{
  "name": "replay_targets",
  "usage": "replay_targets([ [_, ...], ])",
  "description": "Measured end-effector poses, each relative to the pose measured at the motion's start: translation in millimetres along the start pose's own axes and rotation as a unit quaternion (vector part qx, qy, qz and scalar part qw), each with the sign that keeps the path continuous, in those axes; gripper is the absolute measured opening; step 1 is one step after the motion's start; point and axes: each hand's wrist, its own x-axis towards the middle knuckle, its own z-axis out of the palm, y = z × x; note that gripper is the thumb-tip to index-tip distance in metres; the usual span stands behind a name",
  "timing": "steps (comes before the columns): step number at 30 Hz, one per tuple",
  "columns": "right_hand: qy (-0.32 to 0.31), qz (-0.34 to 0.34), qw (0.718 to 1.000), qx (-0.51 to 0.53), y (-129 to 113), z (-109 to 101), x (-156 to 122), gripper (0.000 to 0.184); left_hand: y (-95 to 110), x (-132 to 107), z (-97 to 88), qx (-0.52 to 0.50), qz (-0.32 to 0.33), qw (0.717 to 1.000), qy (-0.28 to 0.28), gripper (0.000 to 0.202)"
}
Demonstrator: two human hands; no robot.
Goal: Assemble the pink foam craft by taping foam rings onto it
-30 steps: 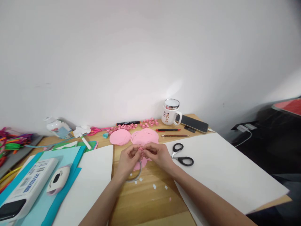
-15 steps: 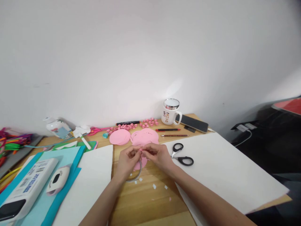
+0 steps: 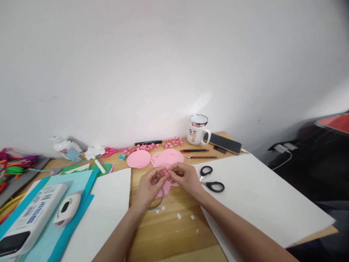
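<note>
Between my two hands is a small curled piece of pink paper [image 3: 166, 172], pinched by the fingertips of both. My left hand [image 3: 148, 185] closes on its left side with thumb and forefinger. From the right, my right hand [image 3: 187, 179] pinches it too, and those fingers partly cover it. Under the left hand lies a ring-shaped roll of tape [image 3: 163, 200], partly hidden. Pink paper discs [image 3: 168, 157] are piled just beyond the hands, with another pink stack [image 3: 139, 159] beside them. Black-handled scissors [image 3: 214, 186] rest right of my right hand.
Small pink paper rolls [image 3: 147, 147] lie along the wall. A white mug [image 3: 195, 133], a phone [image 3: 225, 142], and a pencil [image 3: 203, 157] are at the back right. White sheets [image 3: 261, 193] flank the hands. A white bottle [image 3: 67, 148] leans at the left.
Both hands have shifted slightly right, and the fingers have regripped. More of the pink paper piece shows between the fingertips.
</note>
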Motion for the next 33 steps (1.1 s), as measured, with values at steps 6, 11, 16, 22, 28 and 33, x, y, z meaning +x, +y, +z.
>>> replay_targets([
  [6,0.001,-0.008,1.0,-0.011,-2,-1,0,0.019,9,-1,-1.3,0.072,0.037,0.996,0.025,0.015],
  [11,0.033,-0.064,0.996,-0.056,-3,-1,0,0.013,7,-1,-3.4,0.014,0.007,1.0,0.024,0.019],
  [16,0.044,-0.201,0.971,-0.119,-6,-2,0,0.01,4,0,-5.5,-0.007,-0.006,1.0,0.015,0.025],
  [22,0.013,-0.265,0.949,-0.169,-1,-2,-1,0.02,8,0,-5.4,0.025,0.009,0.999,0.017,0.022],
  [28,0.009,-0.262,0.946,-0.189,5,-2,1,0.011,5,0,-5.9,0.062,0.042,0.997,0.002,0.02],
  [33,0.002,-0.235,0.958,-0.164,4,-1,2,0.005,4,1,-6.1,0.072,0.059,0.996,0.012,0.02],
])
